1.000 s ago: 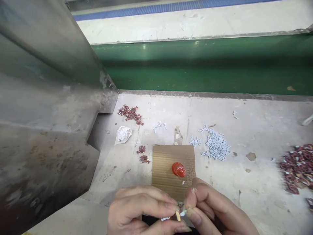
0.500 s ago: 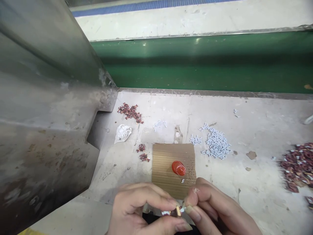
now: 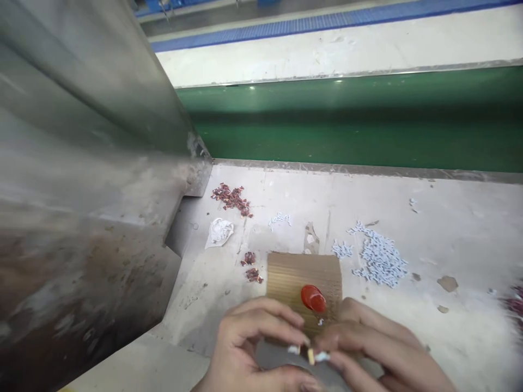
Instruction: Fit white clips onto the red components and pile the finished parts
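Observation:
Low in the head view, my left hand is curled around a small brown piece with a pale yellow band and light bits at its ends. Its index fingertip touches the piece from above, and the thumb is below. My right hand pinches the same piece at its other end, where a small pale-blue squiggle-shaped bit sticks out. Motion blurs the piece, and the fingers partly cover it. Just beyond the hands, a red dish with glossy contents sits on a corrugated cardboard sheet, beside one loose pale squiggle.
Pale-blue squiggle pieces form a heap to the right. Brown pieces lie at the back left, near a crumpled white wad. A metal panel stands at left; a green belt runs behind the table.
My view has shifted, so the tabletop things sit lower and farther right. Both hands have rotated the small piece slightly; the pale bit at its right end now shows more.

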Demonstrator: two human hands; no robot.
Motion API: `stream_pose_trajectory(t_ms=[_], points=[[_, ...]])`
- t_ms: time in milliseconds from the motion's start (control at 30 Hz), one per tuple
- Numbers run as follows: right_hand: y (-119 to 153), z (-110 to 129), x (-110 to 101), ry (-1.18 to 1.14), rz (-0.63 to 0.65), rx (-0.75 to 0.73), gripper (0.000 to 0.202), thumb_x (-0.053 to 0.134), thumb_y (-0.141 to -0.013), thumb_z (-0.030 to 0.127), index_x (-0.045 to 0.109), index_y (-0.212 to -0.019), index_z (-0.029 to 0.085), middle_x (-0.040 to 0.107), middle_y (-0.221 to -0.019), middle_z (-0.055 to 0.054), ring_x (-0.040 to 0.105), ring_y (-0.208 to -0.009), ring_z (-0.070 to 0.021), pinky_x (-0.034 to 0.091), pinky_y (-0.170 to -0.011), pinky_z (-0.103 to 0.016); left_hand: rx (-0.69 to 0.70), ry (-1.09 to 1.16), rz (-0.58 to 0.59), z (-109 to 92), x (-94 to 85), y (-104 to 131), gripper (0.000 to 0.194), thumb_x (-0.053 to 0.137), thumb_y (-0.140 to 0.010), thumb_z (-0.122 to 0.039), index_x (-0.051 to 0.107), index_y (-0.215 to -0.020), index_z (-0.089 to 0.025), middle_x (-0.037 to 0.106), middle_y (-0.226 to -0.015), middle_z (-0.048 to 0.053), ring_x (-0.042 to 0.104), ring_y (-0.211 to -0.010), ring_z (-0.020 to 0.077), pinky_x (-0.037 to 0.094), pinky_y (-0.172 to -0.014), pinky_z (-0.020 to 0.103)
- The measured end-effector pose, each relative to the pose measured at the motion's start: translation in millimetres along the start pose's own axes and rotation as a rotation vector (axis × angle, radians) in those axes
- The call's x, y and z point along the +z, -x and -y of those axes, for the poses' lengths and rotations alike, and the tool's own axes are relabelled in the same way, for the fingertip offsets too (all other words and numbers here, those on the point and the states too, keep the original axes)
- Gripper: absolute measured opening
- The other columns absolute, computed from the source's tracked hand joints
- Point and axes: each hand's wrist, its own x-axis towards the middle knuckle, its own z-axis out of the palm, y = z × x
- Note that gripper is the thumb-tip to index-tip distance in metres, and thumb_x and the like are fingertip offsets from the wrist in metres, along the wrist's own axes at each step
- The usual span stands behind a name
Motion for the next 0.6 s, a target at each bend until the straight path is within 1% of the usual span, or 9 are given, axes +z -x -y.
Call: stream_pose_trajectory(t_ms=[67,100,133,200,233,333,433,533,600], points=[[-25.2,-26.0,-25.4,0.342,-0.057,-0.078,0.032,0.051,-0.106,0.037,0.08,-0.097,0.027,0.075,-0.076,-0.005,0.071,-0.063,-0.0168,0.058,-0.053,-0.026,-0.004,-0.29,-0.071,11.5,-17.9,-1.3,0.034,0.078,-0.087,-0.056,0.079,-0.097,-0.025,0.082,-0.095,0.008,0.08,-0.084,0.0222,0.069,-0.077,0.033],[-41.6,-41.2,-41.5,0.608,-0.152,-0.097,0.049,0.039,-0.109,0.044,0.081,-0.093,0.024,0.076,-0.077,-0.007,0.073,-0.065,-0.0168,0.058,-0.056,-0.028,-0.02,-0.415,-0.103,17.4,-28.3,-2.0,0.025,0.073,-0.094,-0.048,0.078,-0.099,-0.024,0.081,-0.098,0.009,0.079,-0.091,0.0234,0.068,-0.083,0.037],[-59.3,-56.4,-58.9,0.724,-0.226,-0.051,0.057,0.036,-0.108,0.05,0.082,-0.093,0.019,0.077,-0.079,-0.01,0.074,-0.067,-0.0193,0.056,-0.058,-0.033,-0.034,-0.504,-0.124,23.2,-38.3,-2.8,0.015,0.07,-0.098,-0.036,0.077,-0.102,-0.023,0.08,-0.102,0.01,0.078,-0.096,0.0239,0.066,-0.088,0.04],[-94.3,-83.6,-93.9,0.884,-0.318,0.04,0.07,0.036,-0.103,0.057,0.082,-0.104,0.005,0.078,-0.091,-0.021,0.077,-0.08,-0.0298,0.045,-0.054,-0.036,-0.049,-0.613,-0.126,34.1,-52.9,-5.4,0.015,0.067,-0.097,-0.02,0.077,-0.107,-0.024,0.078,-0.109,0.01,0.075,-0.103,0.0254,0.063,-0.093,0.043],[-109.6,-94.6,-109.3,0.95,-0.355,0.07,0.08,0.03,-0.101,0.061,0.082,-0.102,0.001,0.078,-0.093,-0.023,0.077,-0.083,-0.0332,0.037,-0.05,-0.035,-0.048,-0.653,-0.117,38.9,-56.3,-7.5,0.019,0.067,-0.095,-0.018,0.076,-0.11,-0.024,0.077,-0.112,0.01,0.074,-0.106,0.0262,0.062,-0.094,0.044],[-140.7,-117.4,-140.2,1.082,-0.348,0.132,0.091,0.014,-0.099,0.062,0.082,-0.099,0.0,0.078,-0.098,-0.023,0.075,-0.093,-0.0326,0.029,-0.045,-0.034,-0.026,-0.74,-0.085,48.9,-54.1,-16.9,0.023,0.064,-0.096,-0.016,0.073,-0.116,-0.022,0.074,-0.116,0.011,0.072,-0.11,0.0276,0.06,-0.096,0.045],[-150.9,-130.4,-152.4,1.143,-0.336,0.165,0.099,0.005,-0.098,0.065,0.082,-0.09,0.003,0.078,-0.097,-0.022,0.074,-0.092,-0.0293,0.028,-0.045,-0.035,0.031,-0.78,0.004,52.5,-49.7,-28.1,0.029,0.051,-0.1,-0.01,0.072,-0.116,-0.021,0.072,-0.116,0.011,0.071,-0.11,0.0251,0.06,-0.095,0.042],[-141.3,-133.4,-160.1,1.149,-0.33,0.185,0.097,0.007,-0.099,0.065,0.082,-0.105,0.003,0.079,-0.098,-0.022,0.075,-0.087,-0.0317,0.029,-0.046,-0.038,0.108,-0.785,0.172,51.3,-56.5,-36.3,0.042,0.046,-0.097,-0.002,0.074,-0.119,-0.023,0.073,-0.12,0.009,0.069,-0.113,0.0235,0.058,-0.097,0.04],[-121.2,-127.1,-162.8,1.119,-0.291,0.172,0.087,0.019,-0.101,0.063,0.079,-0.117,0.003,0.08,-0.099,-0.021,0.076,-0.084,-0.0321,0.035,-0.049,-0.038,0.141,-0.783,0.276,50.1,-64.1,-39.6,0.05,0.045,-0.094,0.003,0.073,-0.125,-0.025,0.074,-0.124,0.008,0.067,-0.116,0.0231,0.057,-0.099,0.039]])
